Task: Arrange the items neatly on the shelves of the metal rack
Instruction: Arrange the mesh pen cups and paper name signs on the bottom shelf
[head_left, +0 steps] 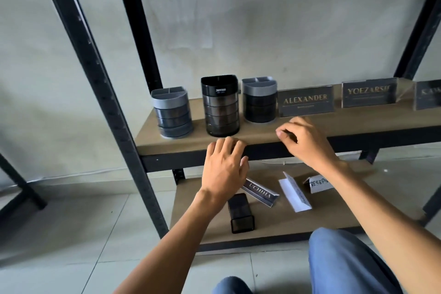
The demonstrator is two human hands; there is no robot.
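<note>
On the upper shelf (181, 144) of the black metal rack stand three pen holders: a grey-topped one (172, 113) at left, a taller black one (220, 106), and another grey-topped one (259, 100). Right of them stand nameplates reading ALEXANDER (306, 101), YOEZARSIF (369, 92) and a third (428, 94) cut off by the frame. My left hand (225, 167) hovers at the shelf's front edge, fingers together, holding nothing. My right hand (305, 142) rests near the edge below the ALEXANDER plate, fingers loosely curled, empty. The lower shelf (281, 224) holds a black mesh box (241, 213) and three lying name cards.
Lying on the lower shelf are a dark UCHIHA card (261, 193), a white folded card (294, 194) and a RESEPS card (319, 184). A black rack post (100, 93) slants at left. Pale tiled floor (71, 222) lies below; my blue-trousered knee (346, 262) is at bottom right.
</note>
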